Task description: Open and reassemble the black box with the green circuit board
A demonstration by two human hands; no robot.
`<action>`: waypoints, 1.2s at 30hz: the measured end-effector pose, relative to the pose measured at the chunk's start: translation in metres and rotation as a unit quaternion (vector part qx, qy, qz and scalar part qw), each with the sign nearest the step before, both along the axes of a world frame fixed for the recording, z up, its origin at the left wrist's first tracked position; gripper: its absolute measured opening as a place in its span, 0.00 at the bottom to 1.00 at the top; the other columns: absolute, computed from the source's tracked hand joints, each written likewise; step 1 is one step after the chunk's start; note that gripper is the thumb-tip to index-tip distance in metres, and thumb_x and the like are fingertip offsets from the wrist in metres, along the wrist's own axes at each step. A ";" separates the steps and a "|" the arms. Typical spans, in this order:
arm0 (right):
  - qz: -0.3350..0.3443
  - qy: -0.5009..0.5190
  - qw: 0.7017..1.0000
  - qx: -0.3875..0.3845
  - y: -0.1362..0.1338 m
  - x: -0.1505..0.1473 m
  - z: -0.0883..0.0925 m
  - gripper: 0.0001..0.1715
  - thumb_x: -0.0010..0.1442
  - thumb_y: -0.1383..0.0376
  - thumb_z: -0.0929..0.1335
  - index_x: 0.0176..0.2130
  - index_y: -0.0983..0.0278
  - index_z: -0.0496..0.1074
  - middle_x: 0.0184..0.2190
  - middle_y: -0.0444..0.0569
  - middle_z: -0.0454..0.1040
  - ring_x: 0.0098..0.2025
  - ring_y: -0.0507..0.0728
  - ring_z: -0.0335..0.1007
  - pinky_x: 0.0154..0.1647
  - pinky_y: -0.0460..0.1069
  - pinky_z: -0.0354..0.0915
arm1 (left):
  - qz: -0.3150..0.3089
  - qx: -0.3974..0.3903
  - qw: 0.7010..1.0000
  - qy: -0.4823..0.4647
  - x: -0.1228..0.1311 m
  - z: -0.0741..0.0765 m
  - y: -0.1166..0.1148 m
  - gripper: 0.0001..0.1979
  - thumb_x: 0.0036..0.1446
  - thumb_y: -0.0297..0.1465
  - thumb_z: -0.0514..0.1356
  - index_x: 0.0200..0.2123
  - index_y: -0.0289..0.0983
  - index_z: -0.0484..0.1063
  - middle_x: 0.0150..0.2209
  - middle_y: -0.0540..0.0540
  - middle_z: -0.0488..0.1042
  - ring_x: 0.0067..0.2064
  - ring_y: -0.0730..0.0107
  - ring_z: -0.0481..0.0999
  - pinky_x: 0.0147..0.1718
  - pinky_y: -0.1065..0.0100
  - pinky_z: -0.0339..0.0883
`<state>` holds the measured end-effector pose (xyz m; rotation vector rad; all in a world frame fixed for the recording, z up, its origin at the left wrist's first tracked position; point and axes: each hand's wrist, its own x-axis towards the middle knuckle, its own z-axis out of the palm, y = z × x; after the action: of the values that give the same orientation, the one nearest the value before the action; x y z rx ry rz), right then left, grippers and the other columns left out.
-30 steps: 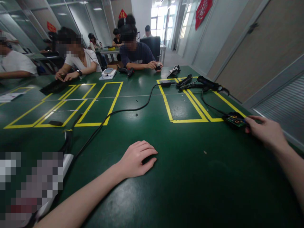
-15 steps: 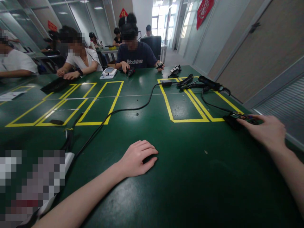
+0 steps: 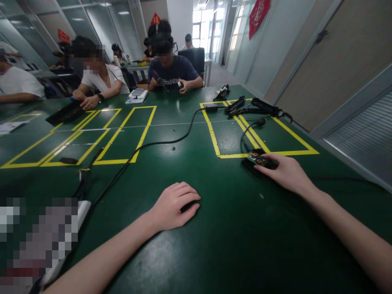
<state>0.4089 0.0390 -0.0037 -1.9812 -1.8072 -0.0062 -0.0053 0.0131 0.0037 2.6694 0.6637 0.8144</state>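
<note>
My right hand (image 3: 286,171) grips a small black device (image 3: 259,162) with an exposed circuit board on its upper side. My thumb lies along its near edge, and the fingers on the far side are partly hidden. From the device a thin black cord (image 3: 243,138) runs up to a round dark end on the table. My left hand (image 3: 176,206) rests palm down on the green table (image 3: 220,228), fingers loosely curved and thumb apart. Nothing shows in it.
Yellow tape (image 3: 142,136) outlines boxes on the tabletop. A long black cable (image 3: 162,142) crosses to a small black block (image 3: 211,109). Dark tool-like parts (image 3: 266,107) lie at the far right. Co-workers (image 3: 174,67) sit opposite, one holding a drill (image 3: 159,79).
My right hand has brought the black device leftward over the table, its cord trailing. My left hand stays put. The person opposite has lifted the drill off the table.
</note>
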 end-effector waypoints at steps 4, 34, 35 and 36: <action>0.240 0.108 0.962 -0.073 -0.017 -0.060 0.009 0.20 0.61 0.52 0.72 0.48 0.61 0.79 0.45 0.55 0.83 0.44 0.66 0.81 0.44 0.58 0.76 | 0.008 0.001 1.000 -0.008 -0.001 0.001 0.000 0.08 0.70 0.30 0.59 0.48 0.37 0.77 0.46 0.42 0.82 0.46 0.62 0.81 0.45 0.60 0.75; 0.478 0.045 0.877 -0.035 -0.064 -0.122 0.015 0.19 0.67 0.61 0.70 0.56 0.63 0.75 0.54 0.57 0.81 0.49 0.59 0.82 0.40 0.47 0.74 | -0.010 0.018 0.998 0.056 -0.001 -0.003 -0.004 0.17 0.70 0.33 0.58 0.59 0.36 0.71 0.62 0.34 0.74 0.62 0.55 0.76 0.64 0.47 0.70; 0.474 0.049 0.878 -0.035 -0.063 -0.122 0.014 0.20 0.67 0.61 0.70 0.56 0.63 0.75 0.54 0.56 0.81 0.50 0.59 0.82 0.41 0.48 0.74 | -0.010 0.016 0.998 0.059 -0.001 -0.004 -0.004 0.18 0.70 0.34 0.59 0.59 0.36 0.70 0.63 0.34 0.74 0.62 0.55 0.76 0.65 0.47 0.69; 0.471 0.055 0.880 -0.036 -0.063 -0.122 0.014 0.20 0.67 0.61 0.70 0.57 0.62 0.75 0.53 0.56 0.81 0.50 0.59 0.82 0.42 0.48 0.75 | -0.011 0.015 0.998 0.059 -0.001 -0.003 -0.005 0.17 0.70 0.34 0.59 0.59 0.36 0.70 0.63 0.34 0.74 0.62 0.55 0.76 0.65 0.46 0.68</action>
<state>0.2866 -0.0240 0.0098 -0.9213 -2.5103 0.4671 -0.0064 0.0084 0.0003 2.7643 0.6538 0.6705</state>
